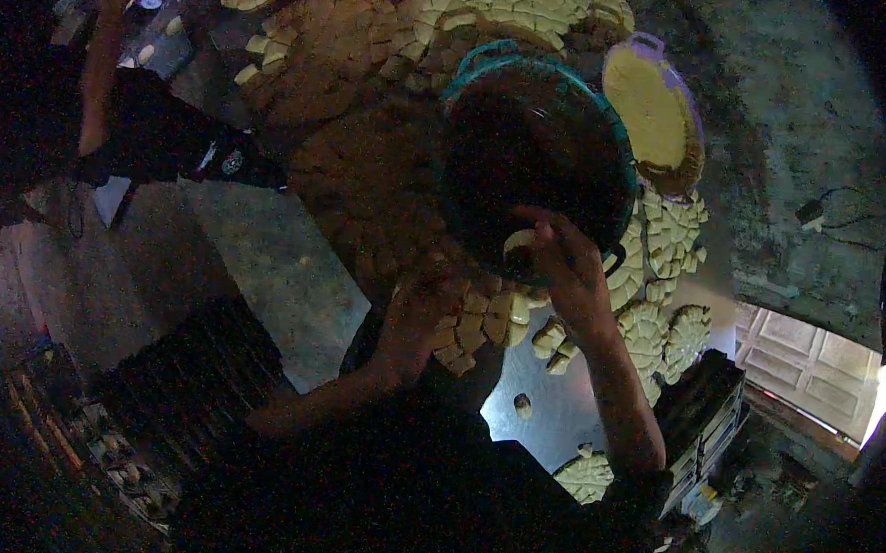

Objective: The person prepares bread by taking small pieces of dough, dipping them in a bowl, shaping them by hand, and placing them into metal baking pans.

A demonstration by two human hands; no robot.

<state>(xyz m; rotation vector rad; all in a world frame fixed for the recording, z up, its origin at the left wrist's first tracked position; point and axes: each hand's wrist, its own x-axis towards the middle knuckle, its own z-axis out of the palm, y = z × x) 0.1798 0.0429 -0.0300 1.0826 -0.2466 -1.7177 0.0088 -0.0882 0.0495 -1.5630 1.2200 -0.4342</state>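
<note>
My right hand (571, 273) is closed around a small pale chunk (518, 244), which looks like dough or bread. It holds the chunk over the near side of a large teal basin (626, 136) whose inside is very dark. Left of the basin's near edge, my left hand (430, 294) lies against several cut chunks (473, 323); shadow hides its fingers and whatever they may hold. More pale chunks (669, 233) spread over the table to the right of the basin.
A purple tub (698, 140) with yellow contents stands beyond the teal basin, to the right. Brown and pale pieces (333, 81) cover the far table. One loose chunk (522, 406) sits on the shiny tabletop (528, 366). Another person's arm (98, 88) shows at the far left.
</note>
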